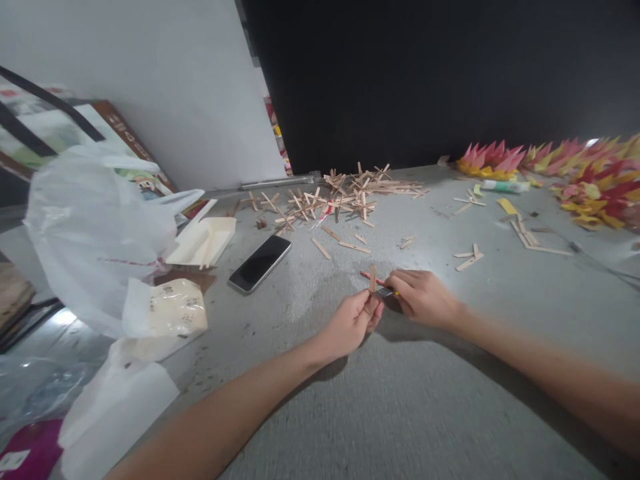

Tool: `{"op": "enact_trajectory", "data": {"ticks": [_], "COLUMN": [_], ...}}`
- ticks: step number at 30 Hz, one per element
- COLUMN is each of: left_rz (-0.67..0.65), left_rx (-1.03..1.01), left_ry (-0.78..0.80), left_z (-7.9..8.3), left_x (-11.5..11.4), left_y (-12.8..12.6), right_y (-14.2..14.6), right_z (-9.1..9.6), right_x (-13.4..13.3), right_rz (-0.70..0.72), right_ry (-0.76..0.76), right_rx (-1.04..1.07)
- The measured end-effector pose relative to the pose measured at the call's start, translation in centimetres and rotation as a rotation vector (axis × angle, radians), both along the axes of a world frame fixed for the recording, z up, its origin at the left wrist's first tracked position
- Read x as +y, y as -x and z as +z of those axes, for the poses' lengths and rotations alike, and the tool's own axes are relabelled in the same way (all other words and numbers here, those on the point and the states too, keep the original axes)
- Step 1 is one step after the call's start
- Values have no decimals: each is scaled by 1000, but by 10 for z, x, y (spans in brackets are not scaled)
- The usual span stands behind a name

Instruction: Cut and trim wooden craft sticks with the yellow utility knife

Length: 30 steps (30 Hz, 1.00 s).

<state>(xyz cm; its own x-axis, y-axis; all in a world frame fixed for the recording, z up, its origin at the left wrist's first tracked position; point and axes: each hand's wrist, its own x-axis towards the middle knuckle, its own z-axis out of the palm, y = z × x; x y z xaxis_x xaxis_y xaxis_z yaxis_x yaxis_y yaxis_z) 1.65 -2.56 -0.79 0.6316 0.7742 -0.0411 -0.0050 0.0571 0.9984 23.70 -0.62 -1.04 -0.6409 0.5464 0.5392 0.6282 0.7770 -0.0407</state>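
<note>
My left hand (354,321) pinches a short wooden stick (372,279) and holds it upright over the grey floor. My right hand (423,295) is closed around a red-handled cutter (376,280), whose metal tip meets the stick's lower end. Both hands touch each other at the centre of the view. Beyond them lies a pile of crossed wooden sticks (345,193), with a few loose sticks (341,243) scattered closer to me.
A black phone (260,263) lies left of my hands. A white plastic bag (95,227), a white tray (203,241) and paper packets (167,308) sit at the left. Folded pink and yellow paper pieces (565,167) line the far right, near a glue tube (505,186).
</note>
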Motion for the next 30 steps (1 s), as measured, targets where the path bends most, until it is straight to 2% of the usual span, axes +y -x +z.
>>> {"op": "enact_trajectory", "data": {"ticks": [5, 9, 12, 19, 24, 30], "left_rz": [11, -13, -6, 9, 48, 37], "left_rx": [-5, 12, 19, -70, 21, 13], "left_ry": [42, 13, -18, 28, -55, -24], "left_z": [3, 4, 3, -4, -6, -1], "left_x": [-2, -3, -2, -1, 0, -1], "left_y": [0, 1, 0, 2, 0, 0], "right_y": [-2, -4, 1, 1, 5, 5], "right_z": [-1, -3, -3, -1, -3, -2], "right_x": [1, 0, 0, 0, -2, -1], "right_rz": [25, 1, -3, -23, -34, -17], "right_ry": [-10, 7, 8, -21, -9, -27], "right_rx": [-13, -11, -5, -17, 6, -28]}}
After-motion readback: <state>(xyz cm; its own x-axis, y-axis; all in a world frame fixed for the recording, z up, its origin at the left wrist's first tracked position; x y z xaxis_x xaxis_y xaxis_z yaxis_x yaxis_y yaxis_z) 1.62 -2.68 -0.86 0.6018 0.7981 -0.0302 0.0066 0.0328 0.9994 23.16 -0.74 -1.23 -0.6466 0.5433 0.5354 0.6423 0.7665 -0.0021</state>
